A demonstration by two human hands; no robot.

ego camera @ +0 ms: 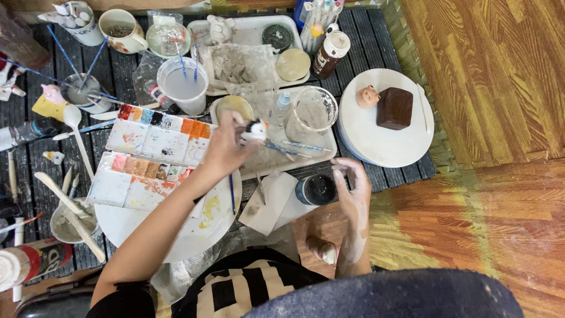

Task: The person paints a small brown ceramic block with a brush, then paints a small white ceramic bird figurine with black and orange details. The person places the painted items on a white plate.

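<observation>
At the far left of the dark slatted worktop (376,41) lie loose wooden sticks and a grey cup of slip (67,224), with brush-filled mugs crowding the back edge. Next come two rectangular white plastic paint palettes (147,159), their wells already smeared with reds, oranges and browns, overlapping a round white plate (194,229). Above them the left hand (223,147) is clamped on a small white clay figurine with black patches (255,129), holding it over the shallow white tray (306,156); the figurine looks partly painted, with much white left bare. A thin blue-handled brush (232,194) lies on the plate just below that hand. Further right, the right hand (352,188), fingers loosely apart and holding nothing, hovers beside a small round jar of black paint (316,189). Beyond it a round white board (385,132) carries a brown clay block (394,108) and a small pinkish clay head (366,96), seemingly unpainted. Open room lies only on the right, over the wooden floor (500,88); elsewhere everything sits close.
</observation>
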